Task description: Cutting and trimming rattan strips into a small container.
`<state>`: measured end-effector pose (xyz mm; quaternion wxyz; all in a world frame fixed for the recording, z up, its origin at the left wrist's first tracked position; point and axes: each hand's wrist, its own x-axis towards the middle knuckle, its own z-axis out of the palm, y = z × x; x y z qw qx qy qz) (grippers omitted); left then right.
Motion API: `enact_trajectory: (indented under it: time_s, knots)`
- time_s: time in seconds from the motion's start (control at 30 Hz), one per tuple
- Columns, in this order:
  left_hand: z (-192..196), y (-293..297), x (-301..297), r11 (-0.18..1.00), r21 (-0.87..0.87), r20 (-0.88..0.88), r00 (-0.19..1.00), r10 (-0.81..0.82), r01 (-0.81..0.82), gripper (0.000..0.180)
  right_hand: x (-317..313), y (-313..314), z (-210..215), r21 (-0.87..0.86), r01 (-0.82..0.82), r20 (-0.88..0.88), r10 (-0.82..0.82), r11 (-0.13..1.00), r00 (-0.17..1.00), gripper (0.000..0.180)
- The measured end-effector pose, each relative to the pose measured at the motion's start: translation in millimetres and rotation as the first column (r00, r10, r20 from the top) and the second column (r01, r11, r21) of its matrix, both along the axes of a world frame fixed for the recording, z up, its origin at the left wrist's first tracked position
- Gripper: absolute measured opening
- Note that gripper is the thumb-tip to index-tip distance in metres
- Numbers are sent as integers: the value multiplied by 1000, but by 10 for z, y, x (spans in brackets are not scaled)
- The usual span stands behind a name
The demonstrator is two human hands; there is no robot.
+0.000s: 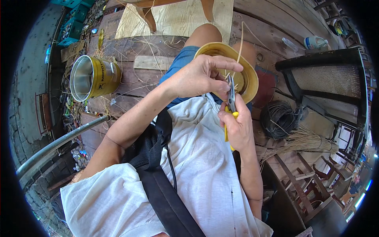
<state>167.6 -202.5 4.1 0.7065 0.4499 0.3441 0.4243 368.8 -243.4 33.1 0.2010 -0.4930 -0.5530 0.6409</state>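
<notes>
Two hands on the job over my lap: left hand [197, 77] pinches a cane strand [239, 47] at the woven yellow bowl-shaped piece [221, 53]; right hand [239, 126] clenches yellow-handled pliers [231, 96]. Risk: jaws sit beside my left fingertips, so a slip could nip skin or snap the strand.

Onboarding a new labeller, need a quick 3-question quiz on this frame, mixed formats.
1. True or false: the right hand holds yellow-handled pliers.
2. Multiple choice: what does the left hand grip? A) the yellow tin can B) the rim of the woven basket piece C) the coil of black wire
3. Fill in: the yellow tin can lies on its ____ on the wooden planks, to the person's left.

Key:
1. True; the pliers' jaws point up toward the woven basket piece.
2. B; the coil of black wire lies untouched to the right.
3. side
</notes>
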Motion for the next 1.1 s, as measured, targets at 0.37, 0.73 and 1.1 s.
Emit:
enact_trajectory:
  time_s: [0.37, 0.73, 1.1]
  knots:
    - [-180, 66, -22, 936, 352, -332, 932, 147, -22, 38, 173, -66, 45, -125, 138, 52, -132, 983, 990, 28]
    - [44, 33, -54, 994, -96, -65, 997, 50, -56, 40, 11, 41, 118, -24, -72, 124, 75, 997, 989, 33]
    - [122, 18, -49, 997, -71, -15, 1000, 14, -15, 46, -46, 7, 34, 32, 13, -1, -13, 999, 1000, 31]
